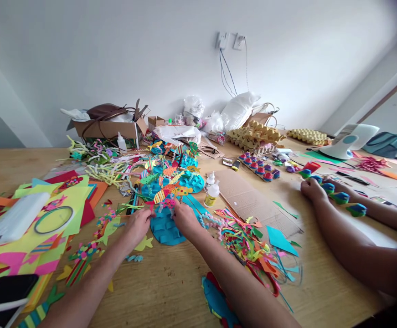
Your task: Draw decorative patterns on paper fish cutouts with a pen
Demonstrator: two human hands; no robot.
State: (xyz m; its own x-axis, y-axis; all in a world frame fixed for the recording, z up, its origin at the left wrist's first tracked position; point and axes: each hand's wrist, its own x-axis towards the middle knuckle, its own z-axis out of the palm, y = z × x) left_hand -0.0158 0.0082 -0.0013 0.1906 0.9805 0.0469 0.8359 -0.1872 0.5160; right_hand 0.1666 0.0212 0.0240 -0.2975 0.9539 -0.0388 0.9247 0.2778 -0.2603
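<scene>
My left hand (138, 226) is closed, its fingertips pinching the red tail end of a striped paper fish (160, 196). Close beside it, my right hand (185, 219) is closed with its fingertips at a small pink paper fish (167, 203); the exact grip is partly hidden. Both hands are over a blue base of bumpy, scalloped shapes (167, 230). Behind them, more blue bases carry several colourful paper fish (148, 179) raised on twisted pipe cleaners. Two glue bottles (212, 195) stand just right of the blue bases.
Coloured paper sheets (82, 200) and a phone (7, 296) lie left. Pipe cleaners (104, 171) heap behind. Paper scraps (249, 241) and flat cardboard (249, 200) are right. Another person's hand (312, 190) holds a painted egg-carton strip (340, 197). Egg cartons (253, 135) stack by the wall.
</scene>
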